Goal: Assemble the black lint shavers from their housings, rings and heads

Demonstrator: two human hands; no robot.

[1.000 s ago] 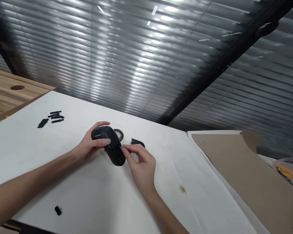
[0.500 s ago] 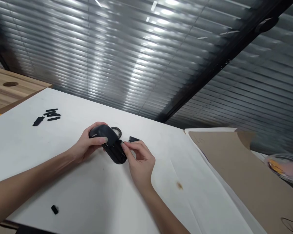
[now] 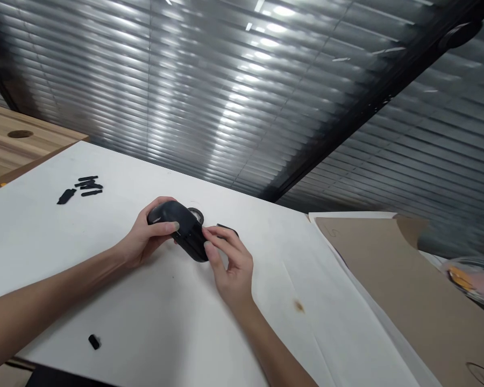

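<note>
My left hand (image 3: 143, 236) is wrapped round a black, curved, rounded device (image 3: 191, 240), its thumb lying across the top near a small light-coloured marking. The device is held tilted above the white table, its lower right end showing a dark, glossy recessed section. My right hand (image 3: 232, 263) has its thumb and fingertips against the right edge of that end; whether a small part sits between them is hidden. Just behind the device lies a black ring (image 3: 197, 215). A flat black piece (image 3: 228, 231) rests beyond the right fingers, partly covered by them.
On the white table (image 3: 137, 328), several slim black pieces (image 3: 91, 185) and a wider black piece (image 3: 66, 196) lie at far left. A small black cylinder (image 3: 94, 341) is near the front edge. Brown cardboard (image 3: 387, 269) covers the right side. Slatted metal blinds (image 3: 185, 80) rise behind.
The right thumb has shifted down along the device's edge, away from the index fingertip. The device has turned slightly in the left hand, and the view has moved a little.
</note>
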